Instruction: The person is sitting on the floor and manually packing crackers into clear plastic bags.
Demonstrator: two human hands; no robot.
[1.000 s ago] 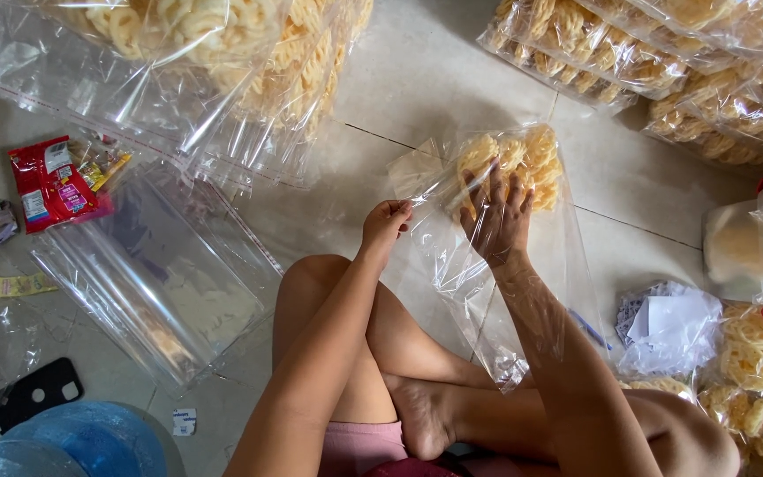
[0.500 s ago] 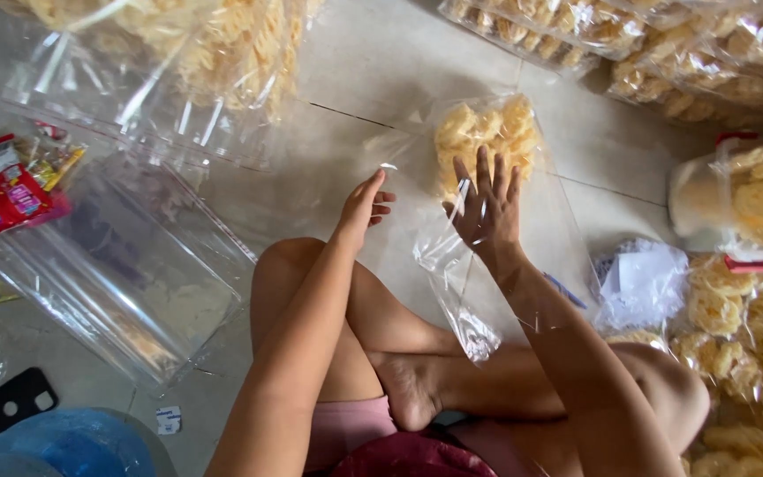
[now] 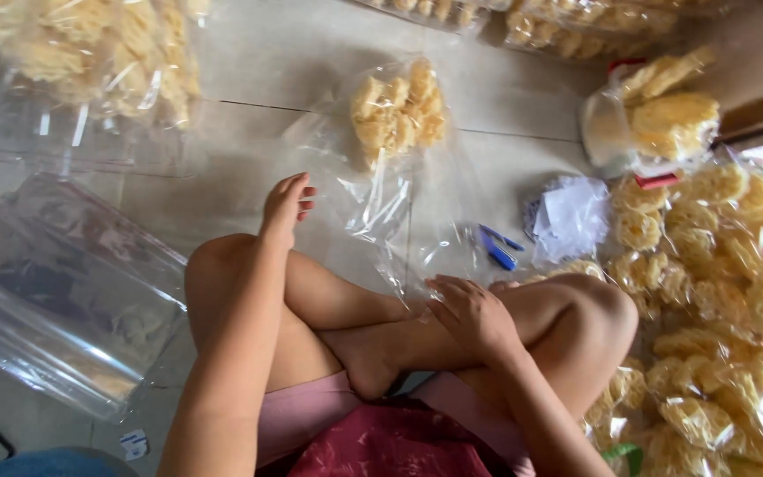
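The clear plastic bag of yellow crackers (image 3: 396, 115) lies on the tiled floor (image 3: 258, 62) just beyond the person's crossed legs, its crackers bunched at the far end and its long empty mouth end trailing back toward the right shin. Neither hand holds it: the left hand (image 3: 286, 205) hovers past the left knee, short of the bag and to its left, fingers loosely apart and gripping nothing, while the right hand (image 3: 472, 311) rests palm down on the right shin, near the bag's mouth, fingers spread and empty. A blue stapler (image 3: 496, 248) lies just right of the bag's mouth end, with a crumpled white packet (image 3: 571, 216) a little further right of it. A stack of empty clear bags (image 3: 64, 283) lies well to the left of the cracker bag, and heaps of filled cracker bags (image 3: 735, 291) crowd the floor to its right. Judging by the layout, the bag looks filled but not yet closed; closing it would call for gathering the loose mouth and fetching the stapler.
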